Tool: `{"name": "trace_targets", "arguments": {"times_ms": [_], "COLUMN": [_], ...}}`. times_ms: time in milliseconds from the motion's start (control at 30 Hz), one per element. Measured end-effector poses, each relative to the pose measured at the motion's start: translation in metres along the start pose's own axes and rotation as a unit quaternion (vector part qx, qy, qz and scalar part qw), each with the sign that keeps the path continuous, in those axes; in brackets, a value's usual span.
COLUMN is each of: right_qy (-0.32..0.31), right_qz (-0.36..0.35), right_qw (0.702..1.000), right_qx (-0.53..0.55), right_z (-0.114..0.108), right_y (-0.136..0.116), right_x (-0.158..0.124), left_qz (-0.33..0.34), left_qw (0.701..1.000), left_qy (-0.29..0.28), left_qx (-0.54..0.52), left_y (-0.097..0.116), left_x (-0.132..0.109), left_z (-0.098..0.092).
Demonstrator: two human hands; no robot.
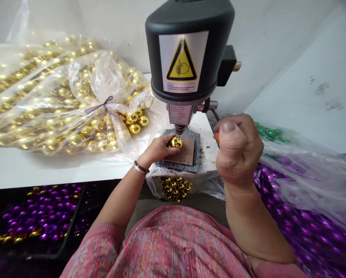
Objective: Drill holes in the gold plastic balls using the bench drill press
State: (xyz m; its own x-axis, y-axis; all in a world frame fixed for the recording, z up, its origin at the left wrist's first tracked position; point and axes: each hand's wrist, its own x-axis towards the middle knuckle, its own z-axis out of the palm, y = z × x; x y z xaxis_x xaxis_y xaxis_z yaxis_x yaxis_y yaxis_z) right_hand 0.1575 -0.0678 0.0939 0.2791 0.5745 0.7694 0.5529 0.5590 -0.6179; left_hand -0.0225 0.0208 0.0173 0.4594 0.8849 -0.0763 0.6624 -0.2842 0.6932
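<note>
Sensibly, your left hand (159,148) pinches the likely light, slick ball (177,142) side-on, your right hand (239,150) clasping the knob (217,138).

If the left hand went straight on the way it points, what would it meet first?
Past the gold ball it holds, the left hand would probably meet the drill bit first; depth there is unclear.
</note>
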Motion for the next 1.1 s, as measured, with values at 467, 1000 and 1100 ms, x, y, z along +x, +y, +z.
{"name": "trace_targets", "arguments": {"times_ms": [467, 1000, 1100], "right_qy": [-0.024, 0.019, 0.024], "right_qz": [-0.015, -0.063, -0.073], "right_qw": [0.999, 0.997, 0.997], "right_qx": [-0.04, -0.026, 0.007], "right_z": [-0.004, 0.01, 0.015], "right_y": [0.005, 0.042, 0.057], "right_x": [-0.011, -0.037, -0.046], "left_qz": [0.006, 0.037, 0.045], "left_qw": [0.998, 0.996, 0.996], "left_qy": [-0.012, -0.008, -0.007], "left_qx": [-0.057, -0.081, -0.077], "left_y": [-0.005, -0.005, -0.007], "left_x": [0.012, 0.008, 0.008], "left_z": [0.015, 0.017, 0.018]}}
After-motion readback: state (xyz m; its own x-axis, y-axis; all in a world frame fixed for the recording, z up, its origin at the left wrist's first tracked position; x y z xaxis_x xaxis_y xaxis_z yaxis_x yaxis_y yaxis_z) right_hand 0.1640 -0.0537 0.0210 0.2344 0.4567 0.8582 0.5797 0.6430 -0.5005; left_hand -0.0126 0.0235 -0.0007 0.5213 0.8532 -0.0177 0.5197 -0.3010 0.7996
